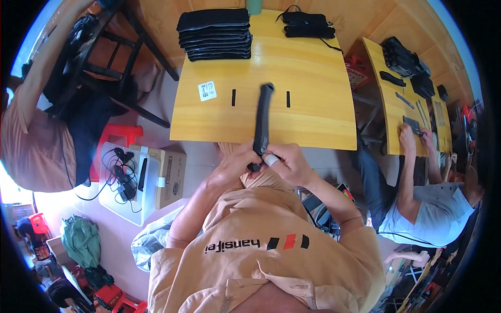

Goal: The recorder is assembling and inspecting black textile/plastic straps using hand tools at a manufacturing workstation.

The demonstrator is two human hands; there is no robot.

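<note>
Both my hands are together over my lap, just in front of the table's near edge. They hold a long, slightly curved black handle-like piece (263, 112), which tilts up and away over the table. A small opening shows at its far end. My left hand (235, 164) closes round its near end from the left side. From the right, my right hand (289, 164) pinches the same end, and a white wrap (271, 159) covers one of its digits. Exactly what the fingertips press on is partly hidden.
On the wooden table (318, 122) lie a stack of black pouches (215, 36), a black bundle with straps (307, 25), a white label (207, 91) and two black strips. A clear bin with cables (146, 208) stands left. People sit on both sides.
</note>
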